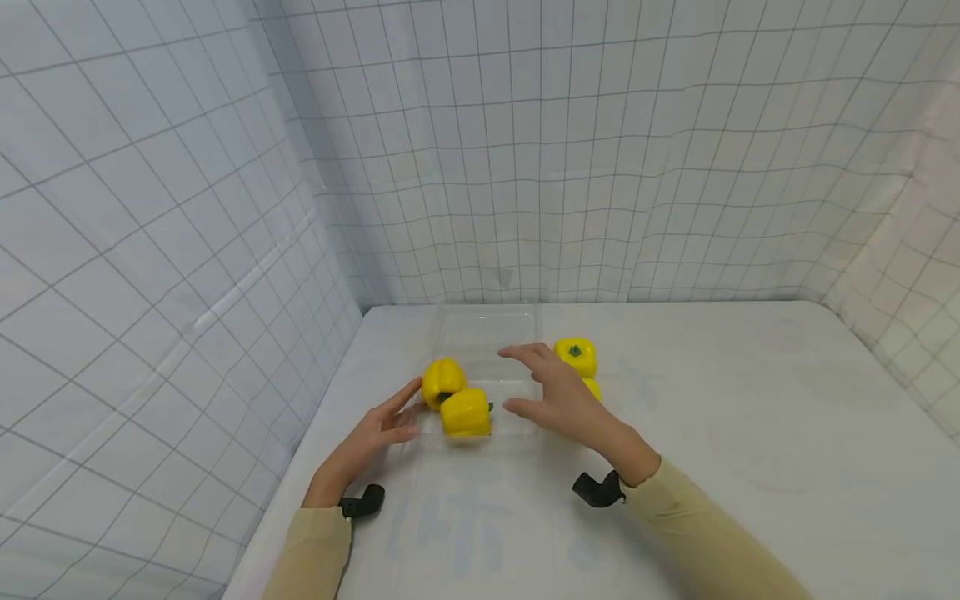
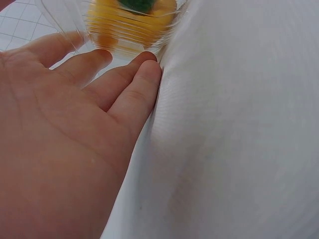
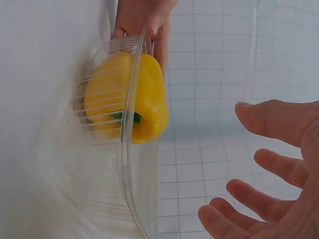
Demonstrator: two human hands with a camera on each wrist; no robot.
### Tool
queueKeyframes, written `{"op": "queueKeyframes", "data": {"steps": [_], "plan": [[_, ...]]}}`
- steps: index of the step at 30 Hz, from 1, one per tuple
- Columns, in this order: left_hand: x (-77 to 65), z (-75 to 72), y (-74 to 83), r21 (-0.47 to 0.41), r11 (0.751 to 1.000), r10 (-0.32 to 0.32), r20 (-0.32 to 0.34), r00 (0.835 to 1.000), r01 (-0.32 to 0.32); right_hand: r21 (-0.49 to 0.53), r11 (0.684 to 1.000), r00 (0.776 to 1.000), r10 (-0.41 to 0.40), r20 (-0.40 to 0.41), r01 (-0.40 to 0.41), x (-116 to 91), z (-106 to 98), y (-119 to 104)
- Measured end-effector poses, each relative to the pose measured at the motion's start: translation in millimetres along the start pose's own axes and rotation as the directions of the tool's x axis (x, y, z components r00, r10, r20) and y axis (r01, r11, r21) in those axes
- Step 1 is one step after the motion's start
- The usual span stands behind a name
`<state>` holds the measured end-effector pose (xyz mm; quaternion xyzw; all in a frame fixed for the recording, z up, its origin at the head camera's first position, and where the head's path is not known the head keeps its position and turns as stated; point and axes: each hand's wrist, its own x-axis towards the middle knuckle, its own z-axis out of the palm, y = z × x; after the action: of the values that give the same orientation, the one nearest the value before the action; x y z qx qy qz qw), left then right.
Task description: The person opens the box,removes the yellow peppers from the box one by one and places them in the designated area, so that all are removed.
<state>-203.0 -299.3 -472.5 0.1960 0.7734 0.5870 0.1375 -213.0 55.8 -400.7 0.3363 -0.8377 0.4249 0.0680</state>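
Note:
A clear plastic box on the white table holds two yellow bell peppers: one at its left, the other nearer the front with its green stem to the right. My left hand rests against the box's left side, fingers fairly straight; in the left wrist view its fingertips are by the ribbed wall. Over the box's right part hovers my right hand, fingers spread and thumb apart, with nothing held. Through the wall, the right wrist view shows yellow pepper.
The box's clear lid lies opened out behind it. Right of the box sit two more yellow peppers, one farther back and another partly hidden by my right hand. White grid-patterned curtains border the table.

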Motion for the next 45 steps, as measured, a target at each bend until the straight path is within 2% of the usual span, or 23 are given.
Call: {"op": "queueKeyframes", "data": {"steps": [7,24,31,38,45], "plan": [[1.3,0.3,0.0,-0.014,1.000,0.009,0.007,1.000,-0.009,0.045,0.999,0.999,0.000,0.033,-0.001,6.5,18.6,4.8],[1.1,0.2,0.3,0.017,1.000,-0.001,-0.010,1.000,0.001,0.090,0.990,0.985,0.099,0.140,-0.112,16.9,48.8,7.8],[0.2,0.4,0.6,0.016,1.000,-0.008,-0.007,1.000,0.009,0.031,0.989,0.973,0.134,0.189,-0.142,19.0,58.0,16.1],[0.1,1.1,2.9,0.022,1.000,-0.004,-0.012,1.000,0.005,0.036,0.988,0.965,0.141,0.222,-0.153,20.9,59.2,14.5],[0.3,1.0,3.0,0.032,0.999,-0.008,-0.008,1.000,0.008,-0.014,0.984,0.952,0.176,0.252,-0.179,21.8,63.8,16.2]]}}
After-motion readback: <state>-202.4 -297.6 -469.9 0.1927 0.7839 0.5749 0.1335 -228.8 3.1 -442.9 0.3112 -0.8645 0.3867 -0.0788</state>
